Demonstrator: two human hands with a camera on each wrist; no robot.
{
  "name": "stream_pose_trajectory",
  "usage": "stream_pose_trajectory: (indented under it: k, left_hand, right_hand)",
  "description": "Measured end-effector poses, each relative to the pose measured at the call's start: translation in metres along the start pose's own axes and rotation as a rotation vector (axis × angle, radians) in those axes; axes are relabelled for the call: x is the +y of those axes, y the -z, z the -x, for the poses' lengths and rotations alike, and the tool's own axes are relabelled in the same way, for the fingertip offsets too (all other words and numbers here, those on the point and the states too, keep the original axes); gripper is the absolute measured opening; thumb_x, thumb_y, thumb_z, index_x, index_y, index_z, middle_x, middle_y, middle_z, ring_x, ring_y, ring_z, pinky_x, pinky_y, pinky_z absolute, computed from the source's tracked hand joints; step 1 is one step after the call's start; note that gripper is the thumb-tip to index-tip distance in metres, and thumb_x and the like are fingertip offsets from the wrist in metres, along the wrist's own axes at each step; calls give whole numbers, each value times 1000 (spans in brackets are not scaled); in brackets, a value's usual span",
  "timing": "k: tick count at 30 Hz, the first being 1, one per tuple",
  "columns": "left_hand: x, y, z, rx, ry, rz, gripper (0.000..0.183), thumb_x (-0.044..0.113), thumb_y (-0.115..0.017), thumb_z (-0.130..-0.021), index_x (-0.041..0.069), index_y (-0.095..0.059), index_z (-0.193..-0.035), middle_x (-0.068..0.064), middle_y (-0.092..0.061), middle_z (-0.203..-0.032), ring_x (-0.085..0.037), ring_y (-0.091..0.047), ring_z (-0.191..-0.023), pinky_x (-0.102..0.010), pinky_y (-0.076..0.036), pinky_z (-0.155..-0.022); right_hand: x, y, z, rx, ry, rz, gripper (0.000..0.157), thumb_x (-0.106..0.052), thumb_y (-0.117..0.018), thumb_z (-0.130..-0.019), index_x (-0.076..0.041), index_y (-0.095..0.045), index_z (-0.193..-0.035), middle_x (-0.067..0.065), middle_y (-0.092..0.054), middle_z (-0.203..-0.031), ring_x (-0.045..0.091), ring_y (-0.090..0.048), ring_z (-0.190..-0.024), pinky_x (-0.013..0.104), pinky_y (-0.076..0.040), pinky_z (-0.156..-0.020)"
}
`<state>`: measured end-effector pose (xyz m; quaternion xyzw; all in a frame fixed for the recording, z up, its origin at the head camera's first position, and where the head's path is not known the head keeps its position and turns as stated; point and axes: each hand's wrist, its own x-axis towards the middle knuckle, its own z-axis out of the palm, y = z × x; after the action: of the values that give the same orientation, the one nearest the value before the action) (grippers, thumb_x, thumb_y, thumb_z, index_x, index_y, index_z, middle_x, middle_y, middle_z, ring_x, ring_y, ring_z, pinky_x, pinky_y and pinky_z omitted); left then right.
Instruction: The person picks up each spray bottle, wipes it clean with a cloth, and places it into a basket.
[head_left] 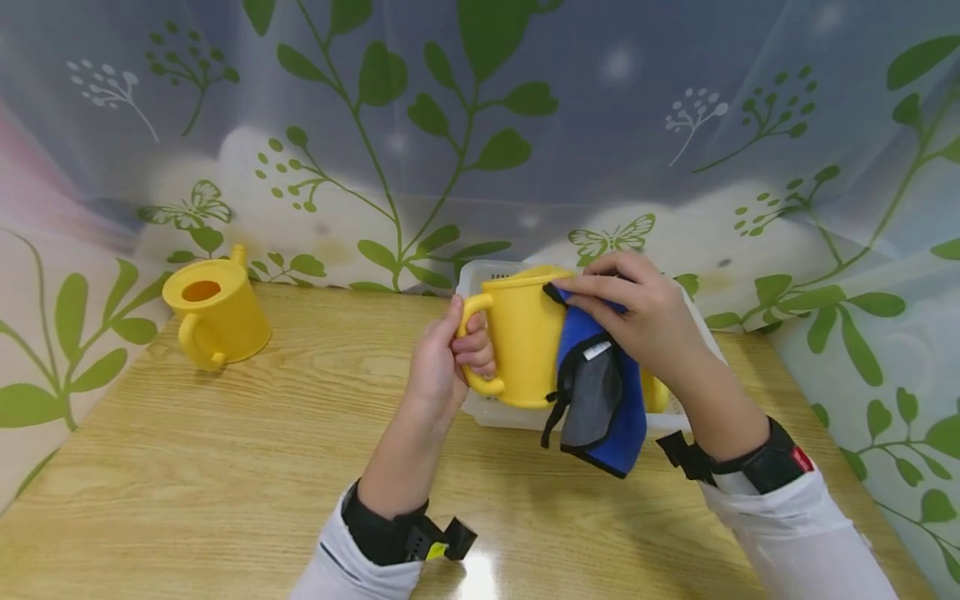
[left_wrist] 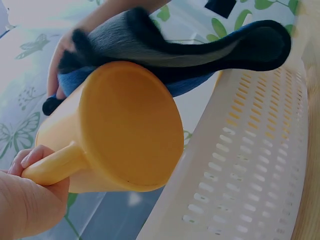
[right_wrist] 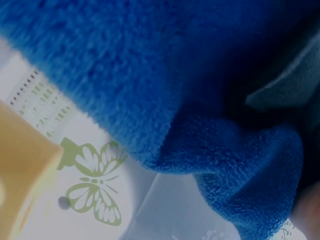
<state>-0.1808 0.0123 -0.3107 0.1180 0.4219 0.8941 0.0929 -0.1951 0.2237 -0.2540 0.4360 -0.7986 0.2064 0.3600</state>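
Observation:
A yellow watering can (head_left: 525, 350), with its base toward the camera in the left wrist view, is held up in front of the white basket. My left hand (head_left: 450, 354) grips it by its loop handle (head_left: 471, 312), fingers wrapped round. My right hand (head_left: 637, 308) pinches the top edge of a blue and grey cloth (head_left: 600, 400) with black trim, against the can's right side. The cloth hangs in folds and hides that side of the can. In the right wrist view the fluffy blue cloth (right_wrist: 125, 75) fills most of the picture.
Behind the hands stands a white slotted basket (left_wrist: 225, 185), with another yellow item (head_left: 656, 393) partly showing in it. At the left back of the wooden table (head_left: 262, 467) stands a second yellow watering can (head_left: 225, 312). Leaf-patterned curtain (head_left: 600, 125) borders the table's back and sides.

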Motion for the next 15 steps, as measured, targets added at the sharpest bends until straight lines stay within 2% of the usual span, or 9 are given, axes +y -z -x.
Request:
stream_pose_trajectory:
  k: [3,6,15]
  left_hand:
    - [-1,-1,-1,4,11,13,41,34,-23,-101,15,-35,-67,12,-28,-48,-4,-20,-44,-19,-20,-47]
    - [-2,0,-1,23,8,13,41,35,-24,-101,15,-35,-66,12,-28,-47,-4,-20,-43,-19,-20,-47]
    - [-1,3,1,85,-35,46,40,36,-28,-100,16,-33,-66,12,-28,-48,-5,-20,-43,-18,-17,-46]
  right_hand:
    - [-1,0,-4,23,-35,30,24,0,-69,-75,-10,-70,-97,13,-59,-89,22,-53,-82,34,-47,-65]
    - [-1,-1,-5,30,-33,26,24,-1,-70,-75,-11,-71,-96,13,-59,-89,21,-53,-81,35,-47,-63]
    - [-3,-8,6,-46,145,-66,29,-1,-74,-68,-14,-71,-94,7,-58,-86,16,-50,-73,23,-41,-60]
